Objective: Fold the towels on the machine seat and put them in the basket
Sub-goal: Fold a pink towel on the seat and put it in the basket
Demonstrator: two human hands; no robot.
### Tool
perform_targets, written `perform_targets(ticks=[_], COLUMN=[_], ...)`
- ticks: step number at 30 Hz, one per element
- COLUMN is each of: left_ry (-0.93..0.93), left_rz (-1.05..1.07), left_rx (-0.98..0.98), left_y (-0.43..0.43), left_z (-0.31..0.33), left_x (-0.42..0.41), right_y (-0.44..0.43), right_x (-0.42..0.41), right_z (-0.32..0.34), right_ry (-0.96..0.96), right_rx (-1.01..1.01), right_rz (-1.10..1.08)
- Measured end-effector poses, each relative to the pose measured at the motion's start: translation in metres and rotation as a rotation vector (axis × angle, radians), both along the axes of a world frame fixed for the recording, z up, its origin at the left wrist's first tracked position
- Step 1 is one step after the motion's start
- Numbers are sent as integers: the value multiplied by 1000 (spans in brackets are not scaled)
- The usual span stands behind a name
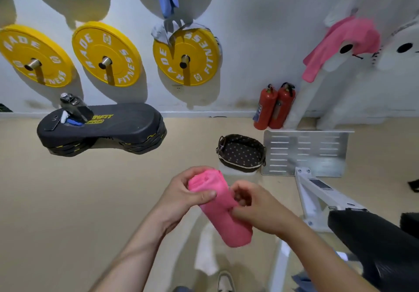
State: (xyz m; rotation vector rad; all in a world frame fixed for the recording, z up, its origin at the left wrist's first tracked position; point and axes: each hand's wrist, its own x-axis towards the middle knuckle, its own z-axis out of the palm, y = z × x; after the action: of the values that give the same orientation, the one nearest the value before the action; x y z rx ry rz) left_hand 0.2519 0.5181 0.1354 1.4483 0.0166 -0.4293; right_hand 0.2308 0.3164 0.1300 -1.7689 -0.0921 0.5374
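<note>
left grip is wrapped round the top end of the pink towel, thumb across the front, fingers behind. right grip has its fingers curled in, pinching the towel's edge about mid-length. both are closed on the towel, nothing else held. scene by size: beige floor under everything; white machine frame on the right with the black machine seat at lower right; ribbed metal footplate just beside the basket, which sits on the floor ahead of the hands, dark polka-dot lining, looks empty. pink towel is in the air between the grips, already a thick long bundle, tilted, well short of the basket and off the seat. a second pink towel is draped high on the machine, and a white towel hangs below the hands; can't tell what it hangs from. handling, my read: light, soft, limp, grippy cloth, not fragile. main risk is the bundle springing open, not a drop. take hold across all layers at the folded end, thumb on top, fingers under, other grip supporting the loose end. looks like a last fold or tidy-up; next would be carry forward, lay it flat in the basket, release low.
</note>
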Motion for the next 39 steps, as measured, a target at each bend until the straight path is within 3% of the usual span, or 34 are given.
perform_targets(ticks=[8,16,19,24,29,32,37,39], left_ry=[-42,-41,-91,-256,-572,-595,-784,-750], left_rz=[-203,-254,-332,-320,-597,-748,-874,-990], left_rx=[170,173,268,619,918,1117,1315,1432], left_y=[0,-11,-37,-68,-88,-107,-128,-137], left_z=[-18,-70,-108,-229,-386,-464,-540,-547], left_x=[181,352,394,455,476,484,504,511], right_y=[14,30,19,-25,-61,-69,-70,-65], right_x=[143,286,327,396,458,480,501,505], right_z=[-21,-52,-89,-209,-393,-490,-586,-608], right_ry=[288,181,166,284,376,404,445,469], right_rx=[204,-102,-243,-306,-366,-445,-511,-514], right_rz=[-33,-349,-477,-648,-687,-619,-528,-507])
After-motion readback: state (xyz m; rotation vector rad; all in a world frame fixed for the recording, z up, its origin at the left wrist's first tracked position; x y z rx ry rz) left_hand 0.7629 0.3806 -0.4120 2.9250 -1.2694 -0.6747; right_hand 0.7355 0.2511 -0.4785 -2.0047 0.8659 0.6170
